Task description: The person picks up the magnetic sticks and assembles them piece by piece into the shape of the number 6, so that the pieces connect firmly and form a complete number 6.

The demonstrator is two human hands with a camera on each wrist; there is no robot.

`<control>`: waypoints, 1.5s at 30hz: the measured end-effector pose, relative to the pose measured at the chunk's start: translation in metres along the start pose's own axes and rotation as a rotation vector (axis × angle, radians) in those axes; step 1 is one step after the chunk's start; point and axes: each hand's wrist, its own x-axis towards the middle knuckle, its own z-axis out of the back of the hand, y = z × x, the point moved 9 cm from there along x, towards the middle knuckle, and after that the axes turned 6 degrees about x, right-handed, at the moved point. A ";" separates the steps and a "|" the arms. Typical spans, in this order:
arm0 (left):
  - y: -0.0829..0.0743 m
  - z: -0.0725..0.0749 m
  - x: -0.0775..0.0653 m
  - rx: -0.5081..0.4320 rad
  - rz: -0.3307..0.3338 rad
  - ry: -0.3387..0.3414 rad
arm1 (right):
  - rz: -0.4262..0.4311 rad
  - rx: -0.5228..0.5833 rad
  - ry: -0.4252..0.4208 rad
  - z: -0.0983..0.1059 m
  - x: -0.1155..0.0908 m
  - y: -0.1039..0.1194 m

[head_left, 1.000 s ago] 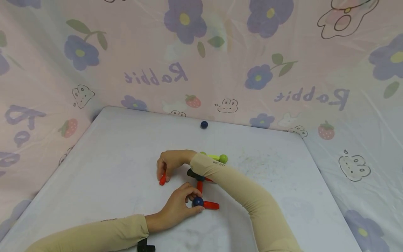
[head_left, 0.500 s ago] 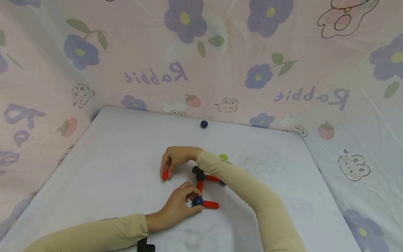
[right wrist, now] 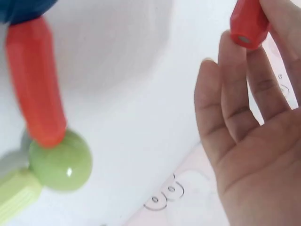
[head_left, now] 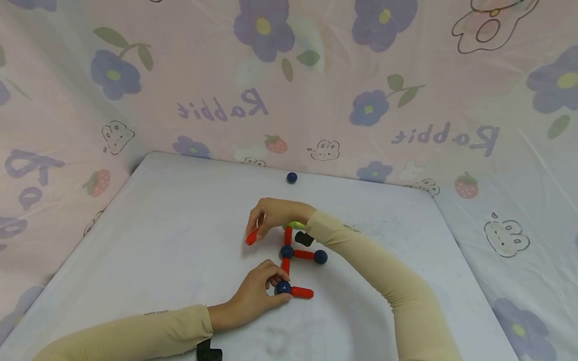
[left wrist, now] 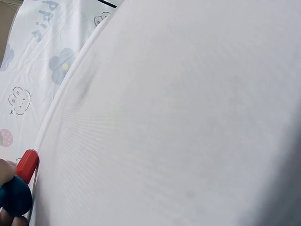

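My left hand [head_left: 255, 293] grips a dark blue ball [head_left: 283, 287] between thumb and fingers. From that ball a short red magnetic rod [head_left: 302, 292] points right, and another red rod [head_left: 286, 265] runs away to a second blue ball [head_left: 286, 251]. That second ball also joins a rod leading right to a third blue ball [head_left: 320, 257] and one leading back to a green ball [right wrist: 61, 161]. Left of this chain, my right hand [head_left: 271, 214] pinches a loose red magnetic rod [head_left: 252, 237], its end [right wrist: 244, 39] showing in the right wrist view.
A lone blue ball [head_left: 292, 178] lies near the table's back edge. Behind the right wrist shows a yellow-green rod [head_left: 296, 225], partly covered. Black camera mounts [head_left: 304, 238] sit at the wrists. Patterned curtains [head_left: 307, 100] surround the white table [head_left: 189, 200].
My right hand has moved right and farther back with the red rod, uncovering more of the joined pieces. The left hand keeps its hold on the blue ball.
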 end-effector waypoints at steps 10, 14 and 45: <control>0.002 -0.001 0.001 0.011 0.015 0.009 | -0.003 -0.011 -0.068 0.018 -0.030 -0.007; 0.002 -0.001 0.001 0.009 0.016 0.009 | -0.019 -0.008 -0.094 0.023 -0.041 -0.013; 0.000 -0.001 0.001 0.004 0.002 0.004 | -0.087 0.135 -0.238 0.027 -0.107 -0.057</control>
